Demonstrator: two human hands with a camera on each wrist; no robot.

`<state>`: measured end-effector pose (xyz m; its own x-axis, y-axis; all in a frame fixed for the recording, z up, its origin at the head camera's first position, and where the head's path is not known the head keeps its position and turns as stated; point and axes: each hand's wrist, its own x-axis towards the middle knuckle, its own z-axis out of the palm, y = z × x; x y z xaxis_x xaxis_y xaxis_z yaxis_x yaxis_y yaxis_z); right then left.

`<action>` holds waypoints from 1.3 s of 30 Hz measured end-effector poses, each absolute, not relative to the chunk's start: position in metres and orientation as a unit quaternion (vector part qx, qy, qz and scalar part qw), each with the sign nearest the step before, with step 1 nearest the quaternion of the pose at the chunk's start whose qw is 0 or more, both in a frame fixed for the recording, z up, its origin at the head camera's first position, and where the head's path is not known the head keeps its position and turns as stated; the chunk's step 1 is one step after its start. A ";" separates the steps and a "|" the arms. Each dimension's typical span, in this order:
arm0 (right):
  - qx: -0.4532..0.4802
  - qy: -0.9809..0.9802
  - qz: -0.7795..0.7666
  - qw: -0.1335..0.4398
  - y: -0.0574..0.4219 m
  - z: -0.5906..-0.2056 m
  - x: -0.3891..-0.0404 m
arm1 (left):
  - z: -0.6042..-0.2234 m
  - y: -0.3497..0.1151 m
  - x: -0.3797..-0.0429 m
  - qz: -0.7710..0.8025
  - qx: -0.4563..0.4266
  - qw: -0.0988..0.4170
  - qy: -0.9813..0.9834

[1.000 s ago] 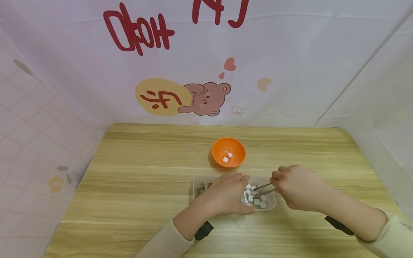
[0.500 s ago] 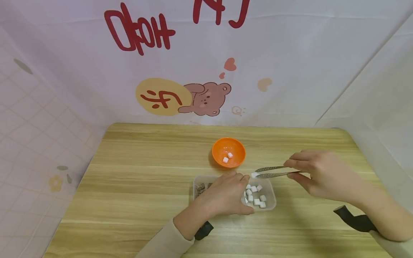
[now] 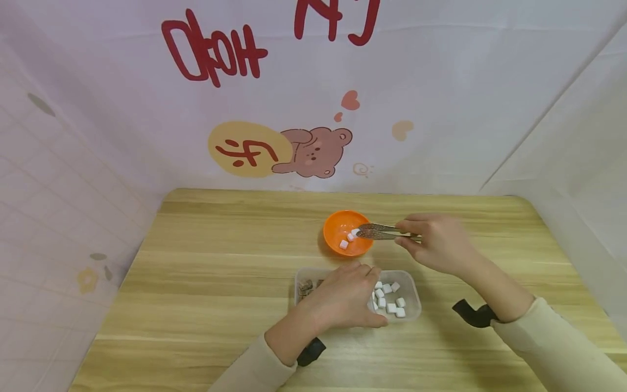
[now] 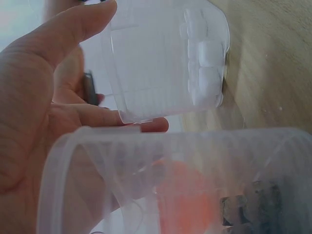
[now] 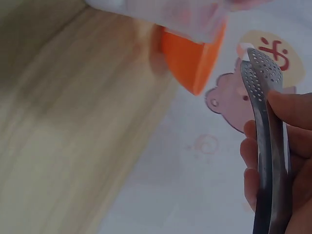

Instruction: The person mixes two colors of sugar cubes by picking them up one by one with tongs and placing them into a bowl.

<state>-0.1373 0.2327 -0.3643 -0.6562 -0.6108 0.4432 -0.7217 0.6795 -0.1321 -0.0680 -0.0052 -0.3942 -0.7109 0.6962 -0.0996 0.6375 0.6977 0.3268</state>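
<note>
In the head view my right hand [image 3: 436,239] pinches metal tongs [image 3: 379,231] between thumb and fingers. At the tongs' perforated tips is a white cube [image 5: 247,51], over the right side of an orange bowl [image 3: 338,220]. Two more white cubes [image 3: 344,244] lie inside that bowl. My left hand [image 3: 338,294] grips a clear plastic box [image 3: 413,296] across its width, thumb on the near side and fingers on the far side. White cubes [image 3: 395,309] sit in its right part, brown-grey cubes [image 3: 305,286] in its left part. The hand hides the box's middle.
Everything stands on a wood-grain table [image 3: 220,272]. The bowl is just behind the box. A white cloth backdrop [image 3: 465,98] with a printed bear rises at the table's far edge, and pale cloth hangs at both sides. Black straps [image 3: 475,314] hang at the wrists.
The tongs came up out of the box with a white cube, then moved left and away to the bowl with the right hand. The left hand stays on the box.
</note>
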 end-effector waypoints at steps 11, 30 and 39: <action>0.318 -0.927 0.178 0.090 0.232 -0.376 -0.143 | -0.396 -0.005 -0.069 0.132 0.369 0.099 0.915; 0.410 -0.880 0.140 0.197 0.279 -0.335 -0.108 | -0.396 -0.003 -0.069 0.143 0.355 0.115 0.917; 0.450 -0.870 0.099 0.175 0.279 -0.324 -0.091 | -0.397 -0.004 -0.069 0.141 0.358 0.106 0.917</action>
